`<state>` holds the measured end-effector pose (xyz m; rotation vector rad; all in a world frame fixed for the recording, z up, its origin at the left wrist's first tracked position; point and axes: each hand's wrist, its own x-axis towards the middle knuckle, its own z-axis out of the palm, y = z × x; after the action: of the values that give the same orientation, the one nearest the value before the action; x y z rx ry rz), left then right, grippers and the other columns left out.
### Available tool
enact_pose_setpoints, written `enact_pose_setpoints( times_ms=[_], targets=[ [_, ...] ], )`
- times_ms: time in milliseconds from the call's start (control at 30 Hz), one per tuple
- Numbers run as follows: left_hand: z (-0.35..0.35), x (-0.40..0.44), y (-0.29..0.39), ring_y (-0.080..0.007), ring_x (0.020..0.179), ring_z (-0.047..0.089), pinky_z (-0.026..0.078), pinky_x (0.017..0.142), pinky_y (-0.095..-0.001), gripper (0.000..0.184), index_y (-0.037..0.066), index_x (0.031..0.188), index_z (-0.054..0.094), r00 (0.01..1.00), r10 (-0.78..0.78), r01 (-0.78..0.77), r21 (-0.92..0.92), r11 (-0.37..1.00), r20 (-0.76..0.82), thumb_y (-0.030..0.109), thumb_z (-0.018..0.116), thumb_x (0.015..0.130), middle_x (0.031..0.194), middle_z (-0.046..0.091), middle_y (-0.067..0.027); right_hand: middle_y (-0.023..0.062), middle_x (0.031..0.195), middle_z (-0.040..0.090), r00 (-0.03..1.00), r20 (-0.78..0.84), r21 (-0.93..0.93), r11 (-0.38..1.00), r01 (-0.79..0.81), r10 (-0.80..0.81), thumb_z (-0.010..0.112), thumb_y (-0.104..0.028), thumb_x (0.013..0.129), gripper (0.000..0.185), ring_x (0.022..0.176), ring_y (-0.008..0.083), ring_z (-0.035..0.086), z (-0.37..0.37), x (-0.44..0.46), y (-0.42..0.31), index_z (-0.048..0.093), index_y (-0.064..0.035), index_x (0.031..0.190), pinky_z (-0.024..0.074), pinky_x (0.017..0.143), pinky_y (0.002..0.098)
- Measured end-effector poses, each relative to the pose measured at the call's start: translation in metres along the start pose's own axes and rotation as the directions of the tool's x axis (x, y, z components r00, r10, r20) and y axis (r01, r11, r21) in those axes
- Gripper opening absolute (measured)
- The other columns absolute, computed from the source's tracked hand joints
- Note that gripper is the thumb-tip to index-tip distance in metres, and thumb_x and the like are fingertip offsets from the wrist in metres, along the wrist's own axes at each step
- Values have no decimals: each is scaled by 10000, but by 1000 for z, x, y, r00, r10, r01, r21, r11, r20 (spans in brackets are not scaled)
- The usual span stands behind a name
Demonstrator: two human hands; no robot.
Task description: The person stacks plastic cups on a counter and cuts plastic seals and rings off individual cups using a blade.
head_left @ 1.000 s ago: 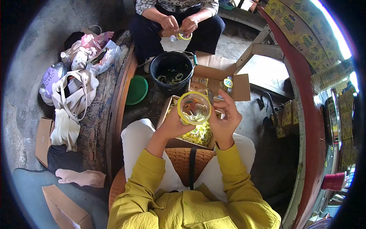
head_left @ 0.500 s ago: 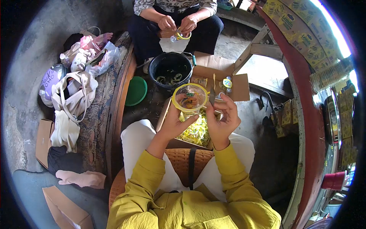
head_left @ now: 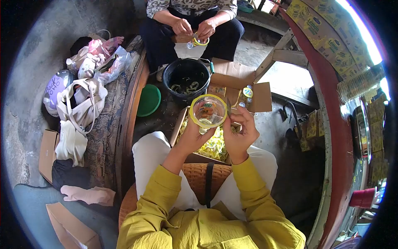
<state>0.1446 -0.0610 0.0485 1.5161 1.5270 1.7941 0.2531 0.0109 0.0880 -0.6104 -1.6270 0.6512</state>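
My left hand [head_left: 191,136] is wrapped around a clear plastic cup [head_left: 208,112] with a yellow rim, its open mouth turned up toward me. My right hand [head_left: 241,135] is closed on a thin knife [head_left: 229,108], whose dark blade points up beside the right edge of the rim. Whether the blade touches the rim I cannot tell. Below both hands a cardboard box [head_left: 199,158] holds a heap of yellow and clear plastic strips [head_left: 212,146].
Across from me a seated person's hands [head_left: 206,30] work on another yellow-rimmed cup [head_left: 202,42]. Between us stand a black bucket [head_left: 166,85] with strips inside and an open carton [head_left: 262,97] with cups. A green lid [head_left: 148,101] lies left; bags [head_left: 85,99] rest on the bench.
The cup has dropped slightly and its mouth has tipped, showing more of the inside. The knife has shifted a little down along the rim, with my right hand following.
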Motion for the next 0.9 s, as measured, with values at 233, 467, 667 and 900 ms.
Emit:
enact_pose_setpoints(
  times_ms=[233,467,667,900],
  targets=[
    [0,1,9,-224,1117,427,365,923,-327,691,-21,1292,217,995,-36,37,-6,999,89,27,619,732,1229,348,-150,63,732,624,998,54,-28,999,23,-21,676,67,663,398,719,117,610,-7,5,3,545,56,1039,504,652,229],
    [-4,2,5,-207,1097,435,386,902,-321,674,-4,1282,244,1000,13,-12,-39,999,11,3,607,713,1228,339,-130,73,692,636,998,51,57,998,-40,37,690,22,656,403,637,121,608,-3,4,-6,566,7,1039,476,634,229],
    [-7,1,7,-202,1105,430,373,916,-323,681,6,1286,236,994,0,10,-91,996,110,-2,601,712,1227,342,-114,63,699,624,992,104,86,993,-85,76,686,16,673,414,641,103,594,-7,4,-3,545,25,1063,474,632,217],
    [-8,1,10,-191,1098,436,368,920,-317,674,7,1287,233,994,-26,46,-195,980,105,-2,590,715,1216,368,-113,35,715,604,981,169,136,984,-116,92,676,29,693,443,689,81,579,-8,4,1,507,46,1102,479,653,208]
  ],
)
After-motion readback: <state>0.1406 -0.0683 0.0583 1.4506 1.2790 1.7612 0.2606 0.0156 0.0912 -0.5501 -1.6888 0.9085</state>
